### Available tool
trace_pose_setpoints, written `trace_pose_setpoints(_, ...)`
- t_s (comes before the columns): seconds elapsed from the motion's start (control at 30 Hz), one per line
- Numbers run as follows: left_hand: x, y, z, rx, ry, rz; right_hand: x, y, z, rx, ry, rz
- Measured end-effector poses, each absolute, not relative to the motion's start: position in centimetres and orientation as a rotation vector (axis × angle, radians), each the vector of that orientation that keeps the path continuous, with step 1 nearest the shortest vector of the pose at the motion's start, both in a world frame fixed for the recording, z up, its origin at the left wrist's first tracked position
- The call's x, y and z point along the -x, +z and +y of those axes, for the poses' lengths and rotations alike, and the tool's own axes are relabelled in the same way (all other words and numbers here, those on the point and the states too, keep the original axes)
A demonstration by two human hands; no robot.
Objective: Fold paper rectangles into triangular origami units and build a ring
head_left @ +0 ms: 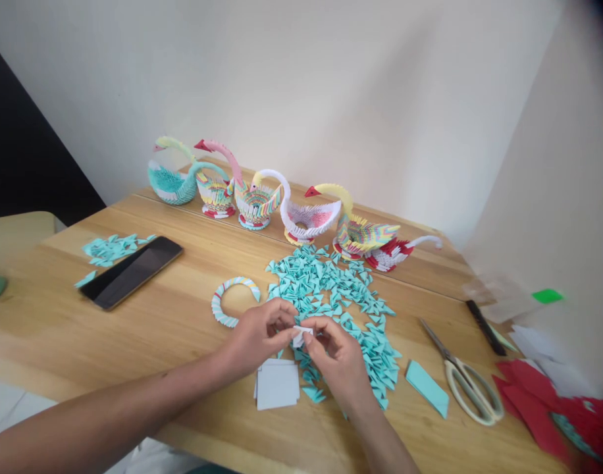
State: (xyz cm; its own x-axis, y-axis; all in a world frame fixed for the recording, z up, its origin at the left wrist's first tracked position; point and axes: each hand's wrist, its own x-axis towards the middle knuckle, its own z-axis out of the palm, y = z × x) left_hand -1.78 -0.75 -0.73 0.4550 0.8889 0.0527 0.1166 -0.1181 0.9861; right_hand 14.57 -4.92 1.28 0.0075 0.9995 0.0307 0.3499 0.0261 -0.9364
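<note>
Between my two hands is a small white piece of paper (302, 336), partly folded and pinched at its edges. My left hand (269, 329) grips its left side with thumb and fingers, and my right hand (335, 352) grips its right side. Just below them lies a stack of white paper slips (278, 387). Under and behind the hands spreads a heap of turquoise folded paper triangles (331, 283). Left of the heap rests a curved chain of folded paper pieces (219, 301), pale with coloured stripes, close to my left hand.
Several folded-paper swans (309, 220) stand along the back by the wall. A phone (132, 271) lies at left beside a smaller pile of turquoise triangles (111, 249). To the right are a turquoise paper strip (427, 388), scissors (467, 382) and red paper (531, 398).
</note>
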Motion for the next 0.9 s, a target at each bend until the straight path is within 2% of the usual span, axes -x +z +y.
trace_pose_setpoints(0.13, 1.7, -1.0, -0.6, -1.396, 0.784, 0.850, -14.5, 1.6, -4.8, 1.424, 1.011, -1.380)
trace_pose_setpoints(0.37, 1.7, -0.7, -1.1, -1.992, 0.976, 0.922, -14.3, 1.1, -4.6, 1.390, 1.054, -1.296)
trace_pose_setpoints(0.6, 2.1, -1.2, -0.7, -2.231, 1.064, 0.865, -14.2, 0.4, -4.5, 1.394, 1.069, -1.330)
trace_pose_setpoints(0.9, 2.4, -1.0, -0.5, -2.166, 1.058, 0.847, -14.5, 0.5, -4.5, 1.367, 1.083, -1.373)
